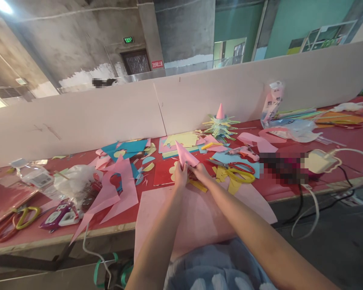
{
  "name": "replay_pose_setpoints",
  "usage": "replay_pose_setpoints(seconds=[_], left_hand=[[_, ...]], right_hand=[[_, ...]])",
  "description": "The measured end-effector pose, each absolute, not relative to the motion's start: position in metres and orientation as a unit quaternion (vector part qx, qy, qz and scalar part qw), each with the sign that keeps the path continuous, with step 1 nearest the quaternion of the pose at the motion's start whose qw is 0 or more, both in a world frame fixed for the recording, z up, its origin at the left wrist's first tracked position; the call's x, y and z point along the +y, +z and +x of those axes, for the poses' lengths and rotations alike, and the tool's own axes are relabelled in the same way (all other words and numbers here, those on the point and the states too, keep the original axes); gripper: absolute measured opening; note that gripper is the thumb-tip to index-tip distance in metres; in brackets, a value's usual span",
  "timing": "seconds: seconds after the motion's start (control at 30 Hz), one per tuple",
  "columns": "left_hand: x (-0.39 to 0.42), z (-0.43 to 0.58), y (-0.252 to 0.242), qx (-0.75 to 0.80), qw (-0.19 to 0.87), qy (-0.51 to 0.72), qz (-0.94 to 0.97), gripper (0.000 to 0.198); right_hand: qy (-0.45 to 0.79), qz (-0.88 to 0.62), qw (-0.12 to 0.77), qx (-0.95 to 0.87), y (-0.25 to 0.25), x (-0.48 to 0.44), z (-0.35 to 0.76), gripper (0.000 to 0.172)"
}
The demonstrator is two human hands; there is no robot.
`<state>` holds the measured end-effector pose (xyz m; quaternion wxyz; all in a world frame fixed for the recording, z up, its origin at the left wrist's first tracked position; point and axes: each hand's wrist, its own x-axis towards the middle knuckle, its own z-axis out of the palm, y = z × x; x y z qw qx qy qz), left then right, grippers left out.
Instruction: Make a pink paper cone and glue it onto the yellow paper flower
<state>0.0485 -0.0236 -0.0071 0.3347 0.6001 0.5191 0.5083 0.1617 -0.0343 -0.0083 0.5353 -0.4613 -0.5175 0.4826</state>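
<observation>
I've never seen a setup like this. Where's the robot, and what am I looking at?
There is no robot here: these are a person's bare hands. The single picture comes from a camera worn on that person's head, looking forward and down, so the forearms reach in from the bottom.

The left hand and right hand together hold a pink paper cone, its tip pointing up and to the left.

Around them, the red table carries colored paper scraps, scissors with red and yellow handles, and what looks like a pink glue gun. Farther back stands a fringed paper piece topped with a pink cone. A pale board runs behind everything.
</observation>
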Motion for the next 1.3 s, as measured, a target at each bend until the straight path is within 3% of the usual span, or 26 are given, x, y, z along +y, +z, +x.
replay_pose_setpoints(seconds=[0.37, 1.3], left_hand=[[-0.0243, 0.0462, -0.0064, 0.543, 0.345, 0.498, 0.582, 0.021], [-0.0228, 0.0479, -0.0093, 0.525, 0.345, 0.508, 0.589, 0.02]], right_hand=[[0.525, -0.436, 0.543, -0.49, -0.0108, -0.0341, 0.1586, 0.037], [0.478, -0.46, 0.542, -0.515, -0.0123, -0.0323, 0.1612, 0.041]])
